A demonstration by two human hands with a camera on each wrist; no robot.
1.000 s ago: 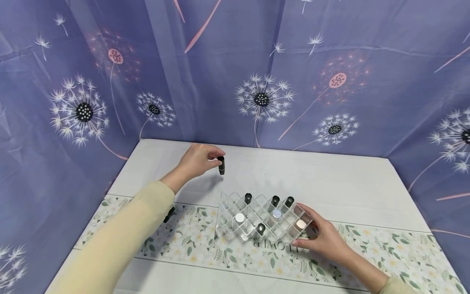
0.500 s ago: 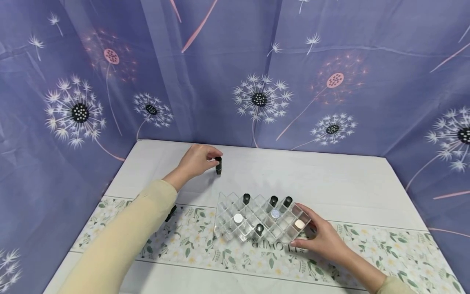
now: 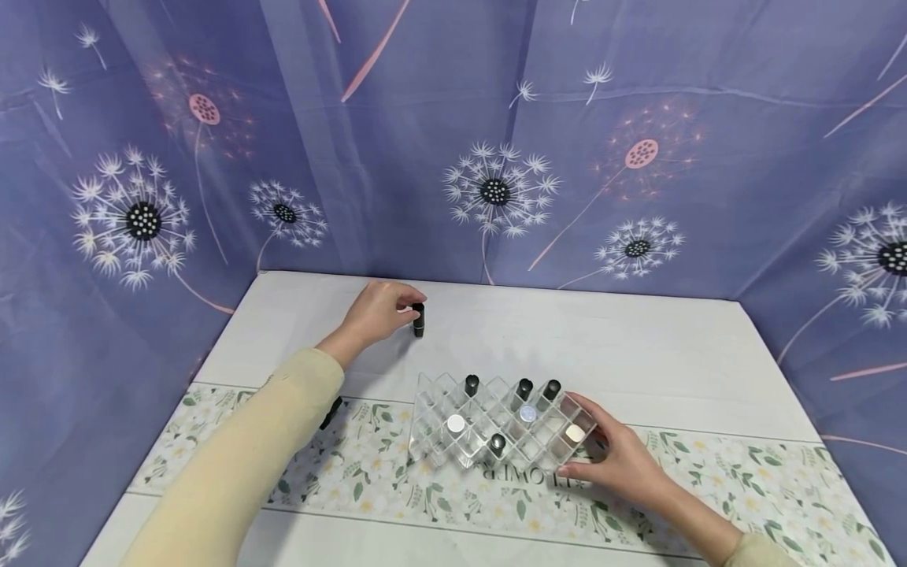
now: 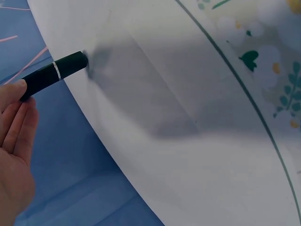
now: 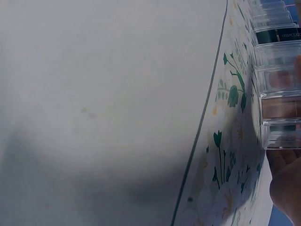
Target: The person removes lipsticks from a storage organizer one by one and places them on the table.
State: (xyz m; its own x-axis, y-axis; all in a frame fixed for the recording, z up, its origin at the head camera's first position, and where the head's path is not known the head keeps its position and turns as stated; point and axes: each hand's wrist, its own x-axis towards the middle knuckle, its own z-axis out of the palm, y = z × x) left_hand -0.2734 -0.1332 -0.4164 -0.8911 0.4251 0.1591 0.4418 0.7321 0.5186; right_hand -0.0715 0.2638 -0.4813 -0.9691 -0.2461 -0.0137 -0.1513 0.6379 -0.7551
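With my left hand (image 3: 379, 311) I pinch the top of a black, silver-banded lipstick tube (image 3: 419, 321), upright on or just above the white tablecloth (image 3: 638, 346) beyond the clear diamond-grid lipstick organizer (image 3: 489, 417), whose right end my right hand (image 3: 620, 453) grips.

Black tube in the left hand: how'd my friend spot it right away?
Find the white table, then look toward its far edge, left of the middle. There a black tube is in the grip of the left hand. Other black-topped tubes stand in the clear rack; only this one is pinched.
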